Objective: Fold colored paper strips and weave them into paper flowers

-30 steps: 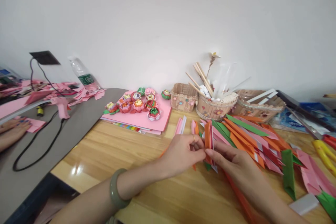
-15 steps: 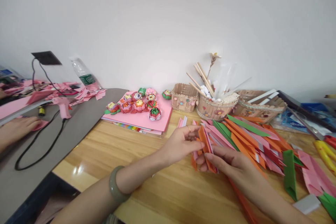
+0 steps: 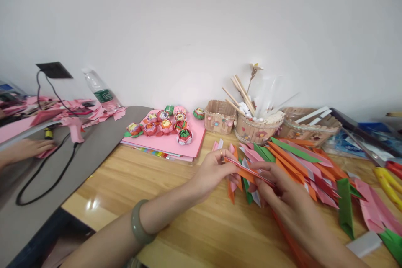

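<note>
Between my two hands is a small stack of folded paper strips [image 3: 248,173], orange on the near face with thin white and red layers along its top edge. My left hand [image 3: 216,173] pinches its left end, thumb in front. At the other end my right hand [image 3: 278,186] grips it, with some fingers hidden behind. Under and behind the stack lie green, white and orange folded pieces on the wooden table [image 3: 201,226]. A large pile of folded strips [image 3: 292,161] in orange, pink, green and white spreads just beyond my right hand.
Several paper flowers [image 3: 166,125] rest on pink paper sheets [image 3: 194,144]. Decorated baskets [image 3: 259,130] stand along the wall, one holding sticks. Yellow-handled scissors [image 3: 387,184] lie far right. At left are a pink glue gun [image 3: 75,129], a bottle [image 3: 100,90] and another person's hand [image 3: 29,150].
The folded stack has turned from steeply upright to nearly level, its layered edge now facing up. My right hand has shifted slightly up and right. The other person's hand has moved a little.
</note>
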`<control>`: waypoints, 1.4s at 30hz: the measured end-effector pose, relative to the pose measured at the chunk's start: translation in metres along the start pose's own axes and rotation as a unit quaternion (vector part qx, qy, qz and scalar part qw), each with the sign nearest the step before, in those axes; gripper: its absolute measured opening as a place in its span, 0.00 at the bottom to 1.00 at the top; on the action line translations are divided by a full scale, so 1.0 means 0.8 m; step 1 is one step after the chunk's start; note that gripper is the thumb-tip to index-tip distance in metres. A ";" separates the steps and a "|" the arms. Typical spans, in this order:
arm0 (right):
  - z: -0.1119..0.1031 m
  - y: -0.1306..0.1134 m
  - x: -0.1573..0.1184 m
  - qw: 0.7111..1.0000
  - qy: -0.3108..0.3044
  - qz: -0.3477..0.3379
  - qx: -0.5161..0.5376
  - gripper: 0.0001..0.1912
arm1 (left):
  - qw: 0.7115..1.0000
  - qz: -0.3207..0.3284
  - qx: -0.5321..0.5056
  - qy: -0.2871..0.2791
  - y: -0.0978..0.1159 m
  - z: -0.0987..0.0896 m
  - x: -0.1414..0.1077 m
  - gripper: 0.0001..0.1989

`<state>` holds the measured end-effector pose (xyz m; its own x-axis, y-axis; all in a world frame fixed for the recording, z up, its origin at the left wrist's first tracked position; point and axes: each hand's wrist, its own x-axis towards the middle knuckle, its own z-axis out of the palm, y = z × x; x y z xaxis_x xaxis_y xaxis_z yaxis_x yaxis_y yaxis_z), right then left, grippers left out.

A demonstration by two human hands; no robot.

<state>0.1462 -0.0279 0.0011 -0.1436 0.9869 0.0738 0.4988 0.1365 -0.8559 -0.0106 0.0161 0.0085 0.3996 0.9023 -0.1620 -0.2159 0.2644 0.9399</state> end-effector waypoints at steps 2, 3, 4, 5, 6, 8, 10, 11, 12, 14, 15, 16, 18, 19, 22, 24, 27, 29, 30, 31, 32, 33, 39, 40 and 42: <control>-0.004 -0.001 0.001 1.000 0.002 0.002 0.009 0.15 | 1.000 -0.003 0.002 -0.006 0.000 -0.001 0.000 0.05; -0.006 -0.001 0.003 1.000 0.006 0.009 0.017 0.14 | 1.000 -0.004 0.005 -0.011 -0.001 -0.002 0.001 0.05; -0.009 -0.002 0.004 0.999 0.013 0.021 0.029 0.15 | 1.000 -0.005 0.008 -0.020 -0.001 -0.003 0.001 0.05; -0.011 -0.003 0.006 0.998 0.021 0.036 0.045 0.15 | 1.000 -0.005 0.008 -0.029 -0.001 -0.005 0.002 0.06; -0.013 -0.003 0.008 0.996 0.027 0.052 0.066 0.15 | 0.999 -0.003 0.006 -0.038 -0.002 -0.007 0.003 0.06; -0.015 -0.002 0.010 0.988 0.029 0.079 0.130 0.16 | 0.999 0.008 -0.006 -0.052 -0.002 -0.010 0.003 0.07; -0.016 0.000 0.012 0.970 0.014 0.098 0.223 0.14 | 0.998 0.023 -0.024 -0.058 -0.002 -0.011 0.003 0.07; -0.016 0.001 0.013 0.956 0.004 0.105 0.273 0.13 | 0.997 0.027 -0.034 -0.060 -0.001 -0.012 0.002 0.07; -0.015 0.001 0.013 0.942 -0.004 0.110 0.317 0.11 | 0.996 0.029 -0.045 -0.065 -0.001 -0.011 0.001 0.06; -0.014 -0.001 0.014 0.918 -0.012 0.116 0.378 0.08 | 0.994 0.026 -0.071 -0.077 0.000 -0.010 0.000 0.05; -0.014 -0.002 0.014 0.912 -0.011 0.118 0.392 0.06 | 0.992 0.020 -0.087 -0.084 0.000 -0.010 -0.001 0.05; -0.014 -0.003 0.014 0.910 -0.010 0.118 0.397 0.05 | 0.990 0.012 -0.104 -0.092 0.000 -0.010 -0.001 0.05; -0.013 -0.003 0.014 0.916 -0.007 0.108 0.387 0.04 | 0.984 -0.013 -0.142 -0.111 0.000 -0.011 0.000 0.05; -0.013 -0.003 0.013 0.923 -0.005 0.098 0.371 0.05 | 0.979 -0.027 -0.161 -0.122 0.000 -0.012 0.000 0.05; -0.012 0.000 0.010 0.965 0.020 0.045 0.257 0.07 | 0.967 -0.043 -0.220 -0.118 0.002 -0.013 0.000 0.09; -0.011 0.000 0.009 0.986 0.049 -0.008 0.158 0.08 | 0.965 -0.037 -0.245 -0.089 0.002 -0.011 0.000 0.12; -0.009 -0.003 0.006 0.990 0.066 -0.102 0.073 0.10 | 0.967 -0.037 -0.240 -0.075 -0.003 -0.005 -0.003 0.14; -0.008 -0.005 0.004 0.986 0.047 -0.155 0.038 0.12 | 0.971 -0.036 -0.226 -0.064 -0.008 -0.001 -0.004 0.12; -0.008 -0.005 0.003 0.984 0.032 -0.173 0.021 0.13 | 0.974 -0.034 -0.217 -0.053 -0.010 0.000 -0.004 0.12; -0.008 -0.005 0.001 0.983 0.016 -0.183 0.006 0.13 | 0.977 -0.032 -0.207 -0.039 -0.012 0.001 -0.004 0.12; -0.008 -0.006 0.000 0.983 0.005 -0.185 -0.004 0.13 | 0.980 -0.030 -0.194 -0.027 -0.013 0.001 -0.004 0.12; -0.007 -0.006 -0.001 0.984 0.001 -0.177 -0.007 0.12 | 0.983 -0.029 -0.181 -0.016 -0.013 0.001 -0.004 0.13; -0.001 -0.008 0.003 0.998 -0.001 -0.024 0.063 0.13 | 0.997 0.031 -0.064 0.020 -0.007 0.002 -0.004 0.17; -0.001 -0.007 0.005 0.998 -0.019 -0.013 0.051 0.14 | 0.998 0.044 -0.050 0.020 -0.007 0.003 -0.004 0.17; -0.001 -0.006 0.008 0.999 -0.045 -0.007 0.013 0.15 | 0.997 0.064 -0.029 0.024 -0.009 0.004 -0.004 0.16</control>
<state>0.1434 -0.0224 0.0061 -0.2275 0.9729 0.0403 0.4741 0.1469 -0.8681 -0.0077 0.0107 0.0032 0.3218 0.9451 -0.0566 -0.3145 0.1631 0.9351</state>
